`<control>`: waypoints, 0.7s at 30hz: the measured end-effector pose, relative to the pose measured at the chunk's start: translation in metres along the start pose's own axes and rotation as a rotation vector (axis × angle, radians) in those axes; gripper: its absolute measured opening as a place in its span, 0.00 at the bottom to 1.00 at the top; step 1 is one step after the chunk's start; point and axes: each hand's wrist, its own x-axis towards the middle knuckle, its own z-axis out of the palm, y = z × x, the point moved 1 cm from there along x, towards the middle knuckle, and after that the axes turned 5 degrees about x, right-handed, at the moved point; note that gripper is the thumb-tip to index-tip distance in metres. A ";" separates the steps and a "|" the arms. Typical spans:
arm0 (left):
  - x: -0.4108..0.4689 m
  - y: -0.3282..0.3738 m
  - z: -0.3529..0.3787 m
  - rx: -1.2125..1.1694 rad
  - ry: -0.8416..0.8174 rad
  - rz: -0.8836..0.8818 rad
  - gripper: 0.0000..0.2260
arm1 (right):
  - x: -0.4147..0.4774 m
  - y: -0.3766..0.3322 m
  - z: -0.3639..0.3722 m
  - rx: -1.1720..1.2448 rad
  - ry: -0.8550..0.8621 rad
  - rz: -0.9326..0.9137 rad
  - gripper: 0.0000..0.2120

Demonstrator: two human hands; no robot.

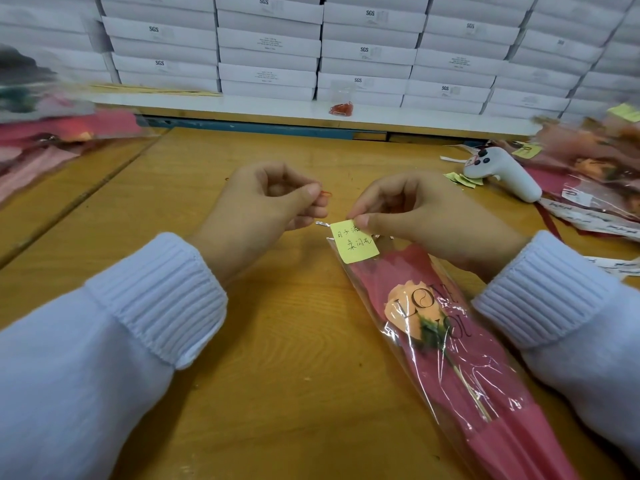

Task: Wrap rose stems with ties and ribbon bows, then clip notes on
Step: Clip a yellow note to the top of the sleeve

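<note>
My left hand [266, 202] pinching a red clip [325, 194], my right hand [415, 216] pinching the yellow note [355, 242] on the wrapped rose [450, 341] at five o'clock, white controller [502, 171] at two, rose pile [52, 140] at ten, wooden counter [277, 341], white boxes [266, 43] stacked at twelve

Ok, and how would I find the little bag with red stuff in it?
Find the wall of white boxes at the back; a white ledge runs along its foot. On that ledge, a bit right of the middle, lies a small clear bag. Nothing else near it on the ledge is red: only this bag has a red clump inside.
</note>
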 end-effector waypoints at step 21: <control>-0.006 0.002 0.010 0.176 -0.092 0.126 0.04 | -0.001 -0.005 0.006 0.130 -0.014 0.015 0.09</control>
